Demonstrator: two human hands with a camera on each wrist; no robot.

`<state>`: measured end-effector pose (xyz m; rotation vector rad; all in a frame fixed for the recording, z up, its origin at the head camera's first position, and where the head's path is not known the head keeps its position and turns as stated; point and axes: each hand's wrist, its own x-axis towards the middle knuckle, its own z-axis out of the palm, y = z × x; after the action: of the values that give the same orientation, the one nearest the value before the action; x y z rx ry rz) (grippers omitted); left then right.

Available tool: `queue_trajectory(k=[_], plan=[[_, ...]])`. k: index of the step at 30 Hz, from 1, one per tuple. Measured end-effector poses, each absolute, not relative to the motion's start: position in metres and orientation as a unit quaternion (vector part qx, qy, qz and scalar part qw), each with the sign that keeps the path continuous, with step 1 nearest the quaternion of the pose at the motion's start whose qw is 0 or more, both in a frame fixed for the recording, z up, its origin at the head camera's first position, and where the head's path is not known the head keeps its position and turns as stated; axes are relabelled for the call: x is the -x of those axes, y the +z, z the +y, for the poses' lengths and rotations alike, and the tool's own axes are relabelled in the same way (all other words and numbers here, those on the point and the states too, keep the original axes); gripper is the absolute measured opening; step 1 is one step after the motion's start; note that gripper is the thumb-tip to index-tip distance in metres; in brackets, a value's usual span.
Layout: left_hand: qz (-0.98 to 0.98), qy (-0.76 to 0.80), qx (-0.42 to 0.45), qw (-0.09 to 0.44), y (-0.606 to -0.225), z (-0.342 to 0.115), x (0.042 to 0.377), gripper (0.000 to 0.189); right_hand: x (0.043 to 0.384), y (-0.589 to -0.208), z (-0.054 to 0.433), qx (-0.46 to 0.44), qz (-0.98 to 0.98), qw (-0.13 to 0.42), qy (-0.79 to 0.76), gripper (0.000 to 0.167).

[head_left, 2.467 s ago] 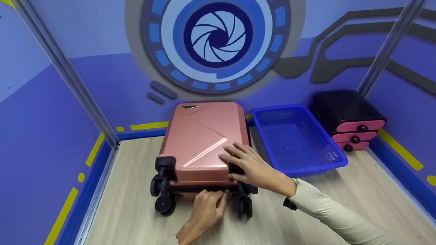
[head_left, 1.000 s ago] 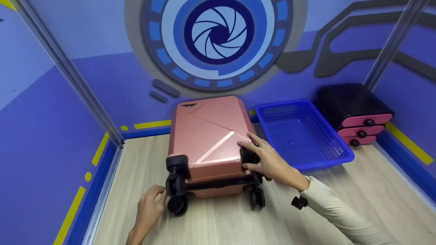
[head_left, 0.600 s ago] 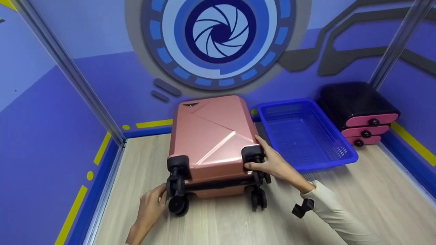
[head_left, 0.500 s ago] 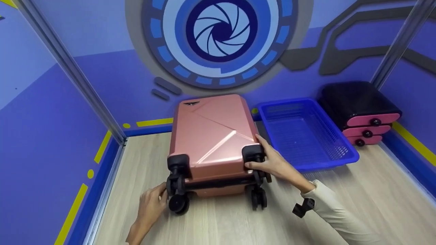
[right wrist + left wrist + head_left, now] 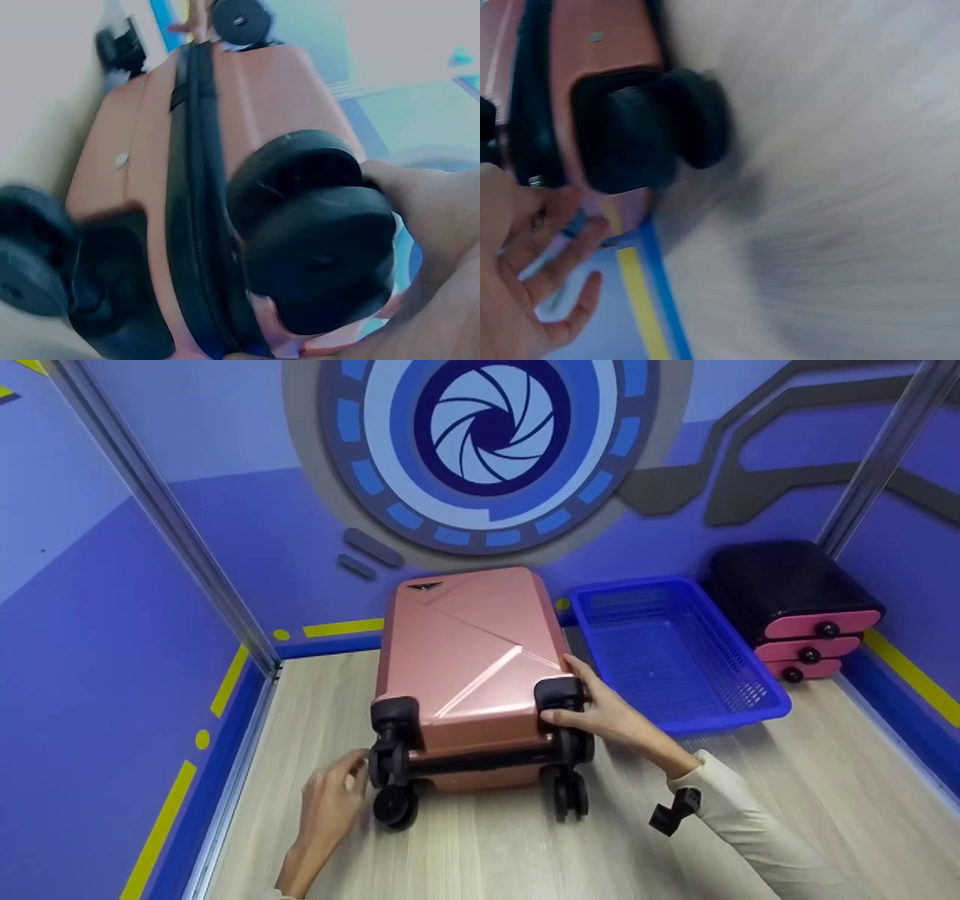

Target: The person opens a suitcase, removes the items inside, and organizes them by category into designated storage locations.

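A rose-pink hard-shell suitcase [image 5: 469, 652] lies flat with its black wheels facing me. At its near left corner, beside the wheels [image 5: 394, 802], my left hand [image 5: 330, 802] has bent fingers. The blurred left wrist view puts those fingers at a small metal zipper pull [image 5: 536, 181] on the black zipper band, and they seem to pinch it. My right hand [image 5: 611, 720] grips the near right corner, thumb by the wheel housing and fingers along the side. Seen from the right wrist, the zipper [image 5: 199, 225] runs along the wheel end with its teeth together.
A blue plastic basket [image 5: 750, 716] stands right of the suitcase. Beyond it is a small black box with pink drawers [image 5: 821, 624]. Blue walls [image 5: 225, 532] close off the back and sides of the wood-look surface [image 5: 480, 855].
My left hand has moved leftward along the zipper, from the right part of the wheel end to the left corner. My right hand has shifted from the suitcase top to its right corner.
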<state>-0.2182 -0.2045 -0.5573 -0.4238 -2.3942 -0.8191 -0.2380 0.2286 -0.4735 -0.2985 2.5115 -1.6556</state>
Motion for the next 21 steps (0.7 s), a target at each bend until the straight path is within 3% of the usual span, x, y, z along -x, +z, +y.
queue_trajectory(k=[5,10,14,21], plan=[[-0.851,-0.354,0.142,0.362,-0.52,-0.197,0.21,0.026,0.245,-0.476,0.25,0.039,0.784,0.105,-0.61,0.079],[-0.813,-0.301,0.26,0.424,-0.491,-0.168,0.207,0.039,0.25,-0.489,0.257,0.016,0.808,0.081,-0.584,0.061],[-0.801,-0.247,0.352,0.416,-0.487,-0.134,0.215,0.043,0.252,-0.503,0.255,0.023,0.807,0.082,-0.584,0.054],[-0.821,-0.145,0.412,0.367,-0.492,-0.071,0.227,0.057,0.262,-0.519,0.254,0.009,0.758,0.108,-0.643,0.062]])
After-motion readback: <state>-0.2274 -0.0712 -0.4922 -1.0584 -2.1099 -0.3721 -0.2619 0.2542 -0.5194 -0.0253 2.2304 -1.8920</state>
